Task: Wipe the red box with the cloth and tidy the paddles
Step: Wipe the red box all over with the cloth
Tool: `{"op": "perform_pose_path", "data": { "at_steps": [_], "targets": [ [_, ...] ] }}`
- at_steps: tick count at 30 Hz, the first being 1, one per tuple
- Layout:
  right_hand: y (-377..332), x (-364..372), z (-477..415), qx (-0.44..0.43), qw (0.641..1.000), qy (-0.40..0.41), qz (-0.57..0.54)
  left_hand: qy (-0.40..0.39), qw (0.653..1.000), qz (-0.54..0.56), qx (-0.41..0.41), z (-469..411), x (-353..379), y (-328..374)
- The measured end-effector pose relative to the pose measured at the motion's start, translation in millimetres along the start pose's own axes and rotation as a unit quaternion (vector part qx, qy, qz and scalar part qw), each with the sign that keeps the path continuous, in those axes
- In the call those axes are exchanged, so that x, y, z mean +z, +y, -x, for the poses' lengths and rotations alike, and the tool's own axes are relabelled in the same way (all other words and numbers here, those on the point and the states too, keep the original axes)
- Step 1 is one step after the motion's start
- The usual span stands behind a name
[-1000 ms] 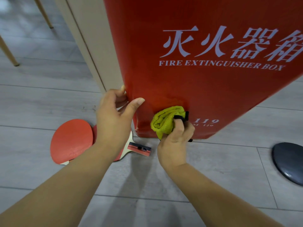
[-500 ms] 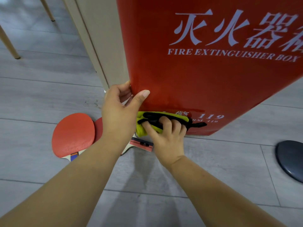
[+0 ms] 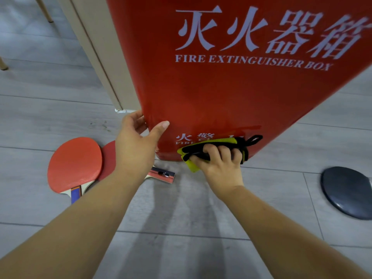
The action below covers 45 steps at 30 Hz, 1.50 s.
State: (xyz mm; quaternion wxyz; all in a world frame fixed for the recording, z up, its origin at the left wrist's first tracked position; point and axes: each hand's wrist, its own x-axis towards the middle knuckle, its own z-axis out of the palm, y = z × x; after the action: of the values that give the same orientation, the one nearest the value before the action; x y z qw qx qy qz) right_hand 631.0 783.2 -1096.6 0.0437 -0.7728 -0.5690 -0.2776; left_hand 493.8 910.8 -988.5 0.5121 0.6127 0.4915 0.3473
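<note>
A tall red fire extinguisher box (image 3: 221,93) with white lettering stands on the grey floor. My left hand (image 3: 136,143) grips its lower left corner edge, thumb on the front face. My right hand (image 3: 219,164) presses a yellow cloth (image 3: 193,166) with black trim against the bottom of the box front. Two red paddles lie on the floor left of the box: one (image 3: 74,164) in full view with a blue-striped handle, the other (image 3: 109,158) partly hidden under my left arm, its handle (image 3: 163,175) poking out near the box base.
A beige panel or door edge (image 3: 100,57) stands behind the box on the left. A dark round disc (image 3: 346,192) lies on the floor at the right. Wooden chair legs (image 3: 45,11) show at the top left.
My right hand has slid the cloth to the right along the bottom of the box front, uncovering the white lettering there. My left hand has stayed on the corner edge.
</note>
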Motion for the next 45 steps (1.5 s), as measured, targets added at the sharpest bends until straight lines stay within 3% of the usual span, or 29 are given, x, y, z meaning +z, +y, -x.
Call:
{"op": "perform_pose_path", "data": {
  "at_steps": [7,11,13,15,17,21,28,35,41,45],
  "targets": [
    [45.4,-8.3,18.4,0.098,0.994,0.029,-0.038,0.018,0.999,-0.031,0.013,2.1,6.1,-4.9],
    [62.9,-12.5,25.9,0.15,0.984,-0.015,-0.09,0.032,0.999,-0.038,0.013,5.4,8.7,-3.1],
    [65.7,-14.3,27.3,0.273,0.944,-0.07,-0.17,0.036,0.999,-0.037,0.011,6.5,8.9,-2.1],
    [67.3,-11.9,27.9,0.398,0.885,-0.067,-0.23,0.033,0.999,-0.035,0.011,7.2,9.0,-1.8],
    [65.1,-10.8,28.7,0.465,0.843,-0.07,-0.262,0.027,0.999,-0.032,0.012,6.9,8.7,-0.8],
    [46.3,-10.7,28.7,0.465,0.838,-0.125,-0.257,0.023,0.999,-0.029,0.015,4.2,6.9,-0.3],
    [15.6,-11.0,11.5,0.549,0.759,-0.129,-0.324,0.019,0.999,-0.022,0.017,-1.3,3.3,-5.2],
    [-17.9,-10.1,1.4,0.452,0.815,-0.168,-0.323,-0.002,1.0,0.006,0.005,-8.3,1.4,-9.2],
    [-53.2,-0.5,-9.8,0.226,0.922,-0.113,-0.295,-0.02,1.0,0.008,0.002,-13.4,-2.0,-9.2],
    [-55.3,9.0,-13.5,0.148,0.941,-0.091,-0.29,-0.025,1.0,0.013,-0.003,-14.0,-2.9,-8.8]
  ]
}}
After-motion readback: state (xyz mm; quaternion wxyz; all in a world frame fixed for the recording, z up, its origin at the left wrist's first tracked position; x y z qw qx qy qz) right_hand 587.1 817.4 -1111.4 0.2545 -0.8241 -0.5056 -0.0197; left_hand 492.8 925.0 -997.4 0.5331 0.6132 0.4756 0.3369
